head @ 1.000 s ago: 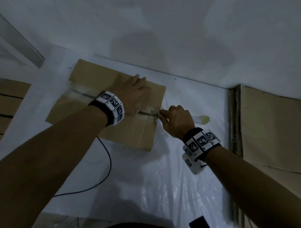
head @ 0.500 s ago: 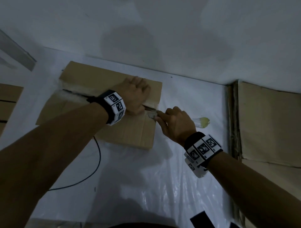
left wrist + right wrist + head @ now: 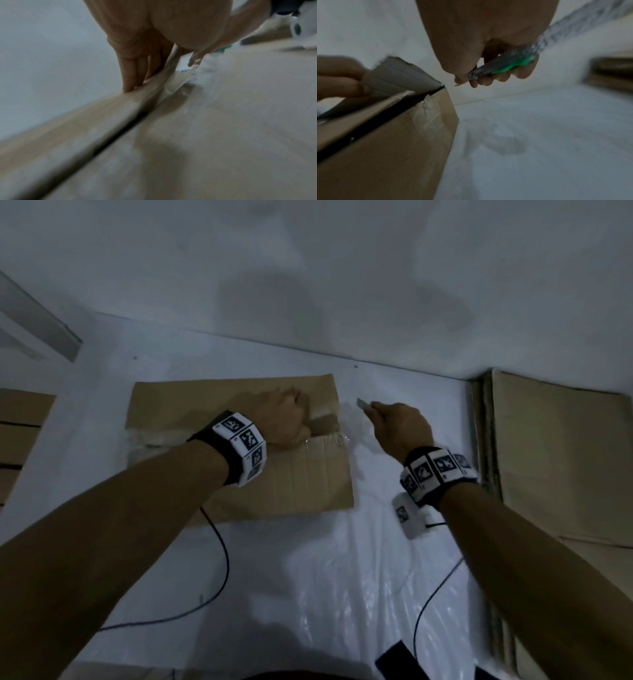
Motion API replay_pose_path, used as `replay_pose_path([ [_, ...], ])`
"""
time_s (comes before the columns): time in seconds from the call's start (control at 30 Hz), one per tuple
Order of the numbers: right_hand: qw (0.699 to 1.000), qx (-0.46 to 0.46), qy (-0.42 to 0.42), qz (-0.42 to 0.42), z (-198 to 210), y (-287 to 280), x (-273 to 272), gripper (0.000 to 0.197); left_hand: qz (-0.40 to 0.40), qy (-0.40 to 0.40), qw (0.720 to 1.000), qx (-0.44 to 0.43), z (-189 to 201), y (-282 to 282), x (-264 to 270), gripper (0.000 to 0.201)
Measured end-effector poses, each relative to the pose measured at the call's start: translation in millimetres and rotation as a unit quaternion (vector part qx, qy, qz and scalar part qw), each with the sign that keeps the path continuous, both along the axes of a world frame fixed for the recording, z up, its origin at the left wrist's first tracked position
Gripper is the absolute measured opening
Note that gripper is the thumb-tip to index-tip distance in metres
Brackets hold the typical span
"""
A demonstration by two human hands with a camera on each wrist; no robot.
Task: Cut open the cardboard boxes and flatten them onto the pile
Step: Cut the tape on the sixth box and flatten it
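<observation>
A brown cardboard box (image 3: 301, 477) stands on the white sheet, its taped top seam slit open. My left hand (image 3: 284, 419) grips the far top flap (image 3: 399, 77) at the seam and holds it raised; its fingers (image 3: 132, 73) curl over the flap edge (image 3: 102, 106). My right hand (image 3: 397, 426) is just right of the box, clear of it, and holds a green-handled utility knife (image 3: 505, 67) with the blade tip (image 3: 362, 403) pointing left toward the box corner. Torn clear tape (image 3: 429, 117) hangs on the box's right end.
Flattened cardboard (image 3: 561, 460) lies stacked at the right against the white wall (image 3: 342, 268). More cardboard (image 3: 17, 433) sits at the far left. Black cables (image 3: 219, 570) trail over the crinkled plastic sheet (image 3: 342, 594) in front of me.
The knife has left the seam's right end and drawn away to the right of the box. My left hand went from pressing on the top to lifting the far flap.
</observation>
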State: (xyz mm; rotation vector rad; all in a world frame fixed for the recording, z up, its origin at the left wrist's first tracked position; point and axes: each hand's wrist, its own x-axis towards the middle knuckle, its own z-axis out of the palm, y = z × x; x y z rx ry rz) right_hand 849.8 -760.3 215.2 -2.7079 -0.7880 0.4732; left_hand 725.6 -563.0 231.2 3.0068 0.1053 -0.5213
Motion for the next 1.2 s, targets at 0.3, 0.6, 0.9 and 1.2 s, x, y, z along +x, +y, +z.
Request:
replay_pose_path([
  [0.3, 0.982, -0.046, 0.155, 0.099, -10.0, 19.0, -31.9, 0.098, 0.077, 0.079, 0.988, 0.107, 4.7, 57.0, -20.3, 0.132],
  [0.6, 0.989, -0.034, -0.060, 0.128, 27.7, 77.8, -11.2, 0.047, 0.389, 0.136, 0.910, 0.048, -16.0, 95.1, -108.8, 0.130],
  [0.9, 0.925, -0.058, 0.087, 0.366, 13.5, 105.2, -123.6, 0.076, 0.439, 0.127, 0.888, -0.044, 4.0, 79.9, -124.6, 0.050],
  [1.2, 0.929, -0.093, -0.029, 0.358, 11.6, 107.8, -93.3, 0.041, 0.099, 0.018, 0.990, 0.096, 12.2, 71.7, -133.1, 0.047],
])
